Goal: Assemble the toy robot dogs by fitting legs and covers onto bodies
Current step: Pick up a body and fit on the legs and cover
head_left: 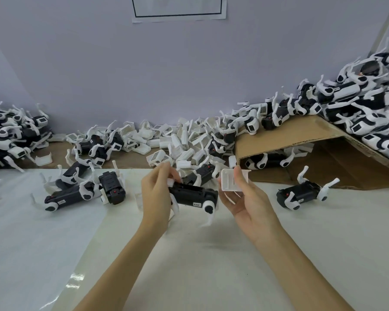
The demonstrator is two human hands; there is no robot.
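Note:
My left hand (158, 194) grips the left end of a black toy dog body (192, 195) with white legs, held just above the table at centre. My right hand (245, 198) holds a white cover (230, 180) upright by its edge, just right of the body and apart from it. A heap of loose white covers (182, 144) lies along the wall behind my hands. Three black bodies with legs (85, 189) lie to the left, and one more dog body (301, 195) lies to the right.
Finished dogs are piled at the far left (11, 133) and high at the right (368, 104) on a folded cardboard sheet (301, 135). A white table sheet (211, 254) spreads in front. A paper notice (177, 7) hangs on the wall.

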